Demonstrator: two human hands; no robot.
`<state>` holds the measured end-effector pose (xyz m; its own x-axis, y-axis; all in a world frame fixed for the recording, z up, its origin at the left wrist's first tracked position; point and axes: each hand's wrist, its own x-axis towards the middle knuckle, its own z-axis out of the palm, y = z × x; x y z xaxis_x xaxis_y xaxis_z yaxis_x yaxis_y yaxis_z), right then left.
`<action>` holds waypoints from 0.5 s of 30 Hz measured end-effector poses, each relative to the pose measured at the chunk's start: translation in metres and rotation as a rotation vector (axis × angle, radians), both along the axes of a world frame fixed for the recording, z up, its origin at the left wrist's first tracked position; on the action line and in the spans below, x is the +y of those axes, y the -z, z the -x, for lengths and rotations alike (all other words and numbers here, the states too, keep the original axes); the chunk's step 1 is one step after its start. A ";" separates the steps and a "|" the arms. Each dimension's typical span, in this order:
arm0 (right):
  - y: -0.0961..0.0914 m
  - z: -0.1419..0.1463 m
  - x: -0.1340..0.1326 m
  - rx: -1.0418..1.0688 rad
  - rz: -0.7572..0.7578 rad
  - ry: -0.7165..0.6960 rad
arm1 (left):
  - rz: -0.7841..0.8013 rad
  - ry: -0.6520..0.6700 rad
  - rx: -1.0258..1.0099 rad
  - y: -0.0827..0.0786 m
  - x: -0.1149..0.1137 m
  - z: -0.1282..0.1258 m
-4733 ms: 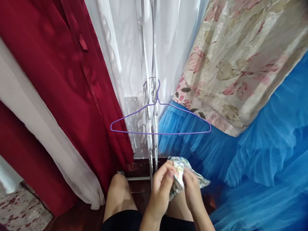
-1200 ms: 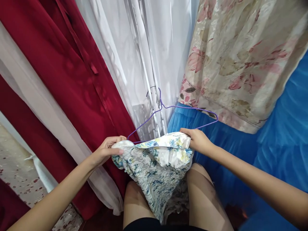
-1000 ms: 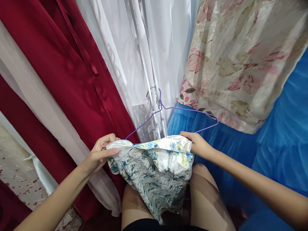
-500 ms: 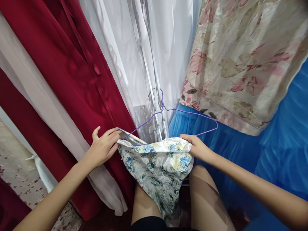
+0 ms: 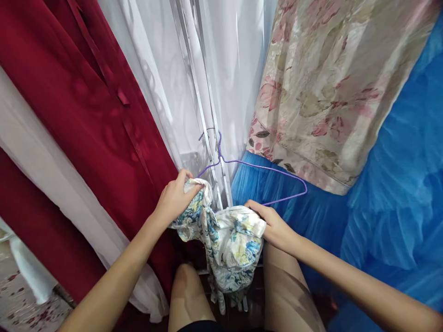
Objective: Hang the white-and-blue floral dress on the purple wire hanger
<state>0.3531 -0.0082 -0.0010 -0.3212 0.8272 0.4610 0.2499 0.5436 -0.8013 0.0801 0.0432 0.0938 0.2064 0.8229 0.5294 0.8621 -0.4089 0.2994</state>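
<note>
Clock read from the neck of the purple hanger, 12 up the white stand behind it.

- Floral garment: at 6, bunched, its upper edge gathered between the two hands, lower part dangling between the knees.
- Left hand, at 8: thumb and fingers pinching the pale edge; far fingertips hidden from me.
- Right hand, at 5: fingers curled over the garment's other corner, gripping it; I can't tell where that thumb sits.
- How far along, I'd judge: partway. The hanger's 8 o'clock arm vanishes at the left hand's bunch, into the cloth or behind it, unclear which. The arm out toward 3–4 is bare. That side looks undone, and the cloth unstraightened.
- Surroundings: red drape at 10, blue tulle past 3.
</note>
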 end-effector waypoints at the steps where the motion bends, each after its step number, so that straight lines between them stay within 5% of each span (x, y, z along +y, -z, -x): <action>1: -0.001 -0.006 -0.003 0.030 -0.026 0.037 | 0.005 -0.033 0.005 0.006 0.002 0.004; 7: -0.020 -0.064 0.003 0.337 -0.130 0.537 | -0.150 -0.008 -0.089 0.024 -0.002 0.020; 13: -0.067 -0.115 0.013 0.197 0.243 0.379 | -0.195 0.011 -0.067 0.031 -0.006 0.020; 15: -0.082 -0.127 0.007 0.240 0.213 0.405 | -0.219 0.003 -0.067 0.033 -0.002 0.022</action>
<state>0.4806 -0.0012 0.0811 0.1380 0.9470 0.2902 0.2022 0.2599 -0.9442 0.0578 0.0408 0.0609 0.1671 0.6859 0.7083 0.8417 -0.4733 0.2597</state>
